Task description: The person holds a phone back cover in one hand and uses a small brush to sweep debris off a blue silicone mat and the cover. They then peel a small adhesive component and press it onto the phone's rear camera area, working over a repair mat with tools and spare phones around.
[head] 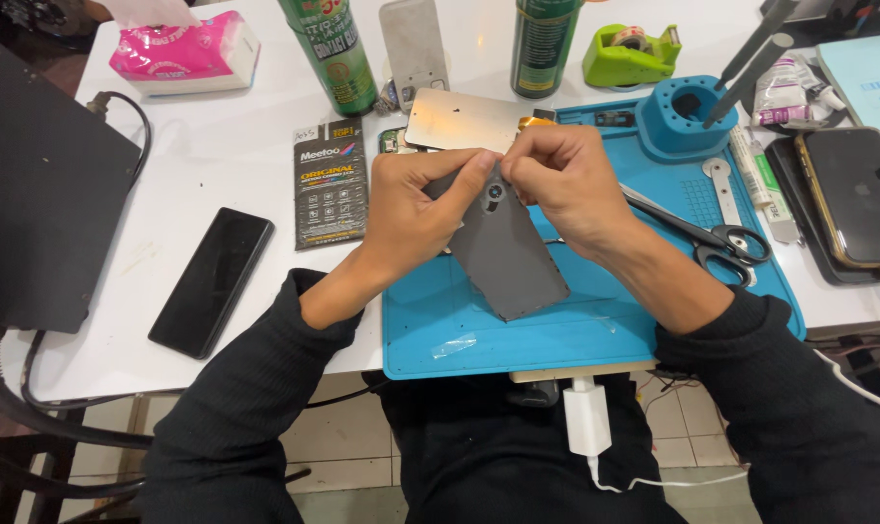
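A grey phone back cover (506, 257) is tilted above the blue work mat (518, 335), its round camera ring between my fingers. My left hand (416, 199) grips the cover's top left corner, thumb lying across its upper edge. My right hand (564, 175) pinches at the camera ring from the right. Both black sleeves reach up from the bottom of the view.
Black-handled scissors (721, 238) lie on the mat by my right wrist. A metal plate (455, 121), two green spray cans (333, 53), a blue tool holder (681, 112), a green tape dispenser (632, 53), a black phone (212, 281), a dark packet (329, 184), a pink tissue pack (183, 53) and another phone (857, 194) surround it.
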The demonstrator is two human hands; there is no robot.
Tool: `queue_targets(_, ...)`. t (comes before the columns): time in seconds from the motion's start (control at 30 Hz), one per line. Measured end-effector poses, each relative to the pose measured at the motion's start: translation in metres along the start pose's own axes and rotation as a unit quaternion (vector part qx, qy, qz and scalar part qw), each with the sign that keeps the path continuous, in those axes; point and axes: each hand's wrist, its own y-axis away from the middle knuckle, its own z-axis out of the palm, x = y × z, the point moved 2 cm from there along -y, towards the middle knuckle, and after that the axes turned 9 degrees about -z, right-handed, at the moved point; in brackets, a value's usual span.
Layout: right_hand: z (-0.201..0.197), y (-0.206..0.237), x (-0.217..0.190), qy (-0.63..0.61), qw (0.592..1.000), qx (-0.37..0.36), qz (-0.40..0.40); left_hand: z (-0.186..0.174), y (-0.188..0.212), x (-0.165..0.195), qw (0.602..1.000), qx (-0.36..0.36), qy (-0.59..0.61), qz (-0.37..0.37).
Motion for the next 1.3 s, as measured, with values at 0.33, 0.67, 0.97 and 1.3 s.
queue_targets(0.33, 0.001, -0.005, -0.024, 0.102, 0.995, -0.014, 0.009, 0.003, -0.002, -0.004, 0.996, -0.025, 0.038, -0.072)
queue_targets(0.67, 0.001, -0.005, -0.039, 0.221, 0.973, -0.059, -0.03, -0.001, -0.005, -0.001, 0.997, -0.055, 0.049, -0.018)
queue_targets(0.97, -0.012, -0.008, -0.027, 0.171, 0.984, -0.055, 0.019, 0.001, -0.005, -0.004, 0.997, -0.049, 0.048, -0.033)
queue_targets(1.3, 0.0, 0.0, -0.013, 0.157, 0.985, -0.066, -0.002, -0.002, -0.005, -0.007, 0.998, -0.027, 0.033, -0.041)
